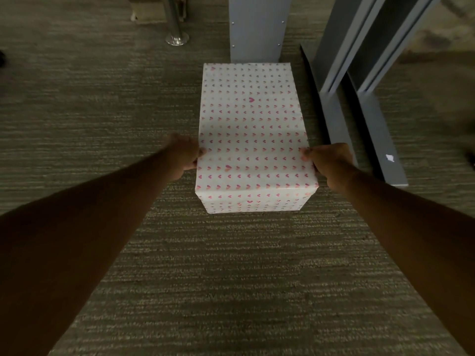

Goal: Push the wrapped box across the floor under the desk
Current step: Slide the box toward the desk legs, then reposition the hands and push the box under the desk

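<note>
Paper with small pink and orange hearts covers the wrapped box (pixel 250 140), which lies on the carpet (pixel 90 111) in the middle of the frame, long side pointing away from me. Its far end is just before the grey desk leg panel (pixel 257 27) at the top centre; I cannot tell if they touch.

My left hand (pixel 183 156) is closed against the left side of the box near its close end, thumb on the top edge. My right hand (pixel 327 163) does the same on the right side, fingertips (pixel 304 151) hooked over the top edge. So both hands clamp the box between them, and nothing else is in them.

I judge the box to be stiff, because its edges are straight and the top is flat with only light creases. The paper looks smooth and a little slippery under the fingers, and it can tear at the corners if I press hard. The weight I cannot read from here. The carpet is ribbed and will probably drag on the bottom, so a low, even push from the sides or from the close face seems better than pressing on top.

To the right stand grey metal frame feet (pixel 380 140), near the box but apart from it; the box should not swing into them. A chrome pole base (pixel 177 38) is at the upper left, well apart.

No open container is in view, and what the box holds is hidden.
</note>
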{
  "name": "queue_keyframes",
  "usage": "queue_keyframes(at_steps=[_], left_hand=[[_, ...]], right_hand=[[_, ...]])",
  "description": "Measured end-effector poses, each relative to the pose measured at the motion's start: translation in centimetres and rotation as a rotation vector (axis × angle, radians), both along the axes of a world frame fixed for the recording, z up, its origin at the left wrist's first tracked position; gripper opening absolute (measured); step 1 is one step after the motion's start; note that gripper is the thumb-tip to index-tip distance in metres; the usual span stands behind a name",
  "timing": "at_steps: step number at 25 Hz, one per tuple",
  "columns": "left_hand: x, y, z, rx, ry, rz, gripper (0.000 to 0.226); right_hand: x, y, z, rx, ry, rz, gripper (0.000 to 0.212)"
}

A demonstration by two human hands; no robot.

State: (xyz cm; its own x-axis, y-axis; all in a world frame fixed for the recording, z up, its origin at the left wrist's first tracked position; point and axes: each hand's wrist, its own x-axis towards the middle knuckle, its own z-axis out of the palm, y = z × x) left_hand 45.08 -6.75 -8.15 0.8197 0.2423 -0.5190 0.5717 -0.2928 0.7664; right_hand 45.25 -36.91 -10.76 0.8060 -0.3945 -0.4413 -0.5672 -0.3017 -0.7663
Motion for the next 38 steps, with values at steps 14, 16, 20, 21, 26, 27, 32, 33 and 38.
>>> queue_keyframes(at_steps=[14, 16, 20, 21, 26, 27, 32, 33, 38], left_hand=[[0.1, 0.7, 1.5, 0.215, 0.046, -0.079, 0.061], [-0.5, 0.6, 1.1, 0.586, -0.064, -0.254, 0.080], [-1.4, 0.1, 1.3, 0.947, -0.357, -0.445, 0.096], [-1.4, 0.0, 1.5, 0.999, -0.404, -0.481, 0.099], [-1.8, -1.9, 2.9, 1.102, -0.576, -0.609, 0.105], [-1.8, -2.4, 3.1, 1.124, -0.588, -0.629, 0.106], [-1.9, -3.1, 3.8, 1.201, -0.614, -0.654, 0.109], [-1.9, -3.0, 3.6, 1.208, -0.615, -0.651, 0.110], [-1.6, -2.8, 3.0, 1.227, -0.617, -0.634, 0.111]], right_hand=[[-0.5, -0.8, 3.7, 0.121, -0.074, 0.111, 0.063], [-1.2, -0.5, 3.7, -0.191, -0.258, 0.361, 0.057], [-1.8, 0.4, 3.7, -0.638, -0.359, 0.638, 0.085], [-1.8, 0.7, 3.8, -0.734, -0.352, 0.680, 0.090], [-2.6, 1.8, 4.1, -0.963, -0.371, 0.791, 0.107], [-2.7, 2.0, 4.3, -0.987, -0.380, 0.808, 0.109], [-2.8, 3.0, 5.2, -1.054, -0.409, 0.821, 0.111], [-2.8, 3.1, 5.3, -1.056, -0.410, 0.819, 0.111], [-2.7, 3.0, 5.4, -1.053, -0.408, 0.812, 0.112]])
